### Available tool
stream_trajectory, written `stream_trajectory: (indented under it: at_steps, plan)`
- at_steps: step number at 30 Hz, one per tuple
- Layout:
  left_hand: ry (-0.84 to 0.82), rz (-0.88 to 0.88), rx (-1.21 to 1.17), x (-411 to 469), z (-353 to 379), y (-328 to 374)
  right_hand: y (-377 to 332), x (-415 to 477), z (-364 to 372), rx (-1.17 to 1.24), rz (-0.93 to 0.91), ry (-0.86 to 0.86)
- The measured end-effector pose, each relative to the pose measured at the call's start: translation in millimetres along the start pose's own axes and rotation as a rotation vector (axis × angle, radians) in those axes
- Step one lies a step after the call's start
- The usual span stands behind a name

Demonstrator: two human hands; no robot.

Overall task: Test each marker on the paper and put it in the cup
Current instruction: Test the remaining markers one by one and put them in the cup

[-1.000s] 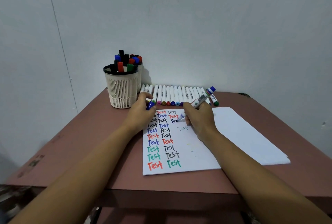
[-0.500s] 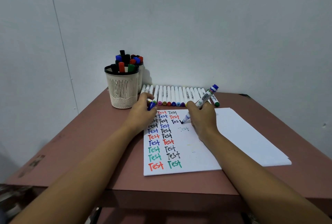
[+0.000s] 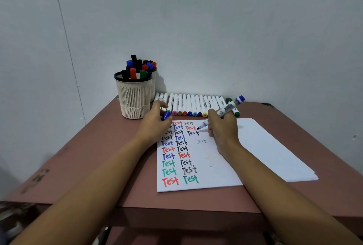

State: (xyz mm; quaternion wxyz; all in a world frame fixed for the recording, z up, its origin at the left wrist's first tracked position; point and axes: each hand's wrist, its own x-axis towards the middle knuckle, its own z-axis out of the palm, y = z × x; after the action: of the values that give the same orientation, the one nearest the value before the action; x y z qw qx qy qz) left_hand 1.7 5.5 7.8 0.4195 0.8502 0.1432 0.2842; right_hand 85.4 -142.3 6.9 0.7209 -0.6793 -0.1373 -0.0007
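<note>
The right hand [image 3: 223,130] grips a marker [image 3: 224,111], tip at the paper [image 3: 255,146]. The left hand [image 3: 155,124]'s fingers [image 3: 159,105] clasp a blue cap [image 3: 166,115].

Soft, even and rather dim light gives the wall [image 3: 216,28] a cool grey-blue cast. It seems to fall from the upper left: the cup [image 3: 134,97] throws a blurred shadow rightward onto the wall behind it, and a faint shadow lies on the paper [image 3: 265,146] just right of the right hand [image 3: 224,128]. The paper is the brightest area. Wide-angle distortion splays the table [image 3: 88,156] edges, tilts the wall seam [image 3: 64,38] at upper left and swells both arms toward the lower corners. The centre is fairly sharp, while the lower left corner is smeared.
</note>
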Motion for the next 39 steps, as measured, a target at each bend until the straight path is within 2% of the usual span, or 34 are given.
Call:
stream_trajectory:
  at_steps: [6, 13, 22, 27, 39]
  plan:
    - [0.08, 0.1, -0.049, -3, 1, 3, -12, -3, -4, 0.233, 0.042, -0.084]
    - [-0.019, 0.245, -0.042, -10, 4, 8, -21, -8, 0, 0.377, 0.04, -0.162]
    - [-0.043, 0.325, -0.013, -10, 7, 9, -22, -12, 0, 0.363, 0.036, -0.234]
    - [-0.057, 0.387, -0.027, -11, 8, 10, -21, -16, 3, 0.382, 0.12, -0.338]
    - [0.049, 0.374, 0.002, -18, 11, 15, -17, -15, 3, 0.426, 0.181, -0.431]
